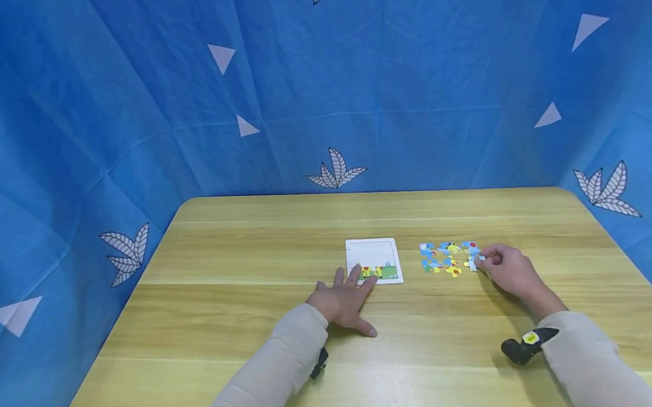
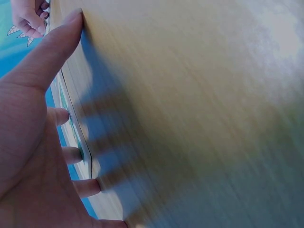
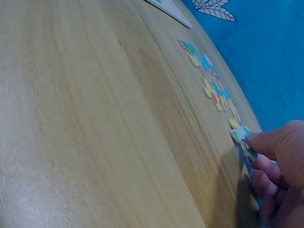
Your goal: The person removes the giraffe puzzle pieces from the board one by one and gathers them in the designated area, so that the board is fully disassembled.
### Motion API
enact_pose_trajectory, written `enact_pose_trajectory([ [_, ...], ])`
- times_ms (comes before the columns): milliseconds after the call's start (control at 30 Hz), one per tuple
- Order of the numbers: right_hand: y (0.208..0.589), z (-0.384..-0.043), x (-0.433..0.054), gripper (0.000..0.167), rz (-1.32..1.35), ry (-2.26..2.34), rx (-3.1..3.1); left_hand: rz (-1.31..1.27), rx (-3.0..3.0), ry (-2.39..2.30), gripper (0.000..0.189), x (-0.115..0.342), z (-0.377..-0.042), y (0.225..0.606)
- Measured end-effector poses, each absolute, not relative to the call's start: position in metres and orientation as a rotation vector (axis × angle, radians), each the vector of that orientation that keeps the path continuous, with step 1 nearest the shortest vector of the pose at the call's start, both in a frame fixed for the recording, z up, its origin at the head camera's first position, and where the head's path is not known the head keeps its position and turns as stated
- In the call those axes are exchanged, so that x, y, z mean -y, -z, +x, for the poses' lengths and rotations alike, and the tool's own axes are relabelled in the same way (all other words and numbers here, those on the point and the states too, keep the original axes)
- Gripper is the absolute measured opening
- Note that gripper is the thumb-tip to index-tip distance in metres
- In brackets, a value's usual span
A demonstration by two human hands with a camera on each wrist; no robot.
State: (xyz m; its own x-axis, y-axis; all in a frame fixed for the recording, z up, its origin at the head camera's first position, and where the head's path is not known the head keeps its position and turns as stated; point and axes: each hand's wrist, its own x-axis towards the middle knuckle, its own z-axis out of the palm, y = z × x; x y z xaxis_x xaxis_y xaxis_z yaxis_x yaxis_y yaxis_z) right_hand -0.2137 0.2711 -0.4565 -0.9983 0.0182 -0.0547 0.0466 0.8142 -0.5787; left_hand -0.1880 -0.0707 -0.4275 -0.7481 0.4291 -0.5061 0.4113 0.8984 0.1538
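My left hand (image 1: pixel 343 302) is spread flat, fingertips at the near-left edge of a white puzzle tray (image 1: pixel 369 250). Along the tray's near side lies a row of green puzzle pieces (image 1: pixel 388 272) with yellow and red marks. To the right, my right hand (image 1: pixel 511 272) pinches a light blue and white puzzle piece (image 3: pixel 241 133) between thumb and fingers, low over the table. Loose puzzle pieces (image 1: pixel 431 259) in blue, yellow and red lie between the tray and this hand.
The wooden table (image 1: pixel 244 339) has rounded far corners. A blue curtain (image 1: pixel 407 68) with leaf and triangle prints hangs behind it and at both sides. A black wrist strap mount (image 1: pixel 520 350) sticks out from the right sleeve (image 1: pixel 587 355).
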Motion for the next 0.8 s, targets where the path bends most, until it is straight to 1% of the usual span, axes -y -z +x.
enact_pose_trajectory([
  [300, 0.4574, -0.2129, -0.2689, 0.031, 0.013, 0.938, -2.961, 0.594, -2.514, -0.060, 0.104, 0.0707, -0.1881, 0.4269],
  [800, 0.4610, -0.2120, -0.2689, 0.030, 0.026, 0.916, -2.990, 0.597, -2.520, -0.068, 0.105, 0.0714, -0.1891, 0.4310],
])
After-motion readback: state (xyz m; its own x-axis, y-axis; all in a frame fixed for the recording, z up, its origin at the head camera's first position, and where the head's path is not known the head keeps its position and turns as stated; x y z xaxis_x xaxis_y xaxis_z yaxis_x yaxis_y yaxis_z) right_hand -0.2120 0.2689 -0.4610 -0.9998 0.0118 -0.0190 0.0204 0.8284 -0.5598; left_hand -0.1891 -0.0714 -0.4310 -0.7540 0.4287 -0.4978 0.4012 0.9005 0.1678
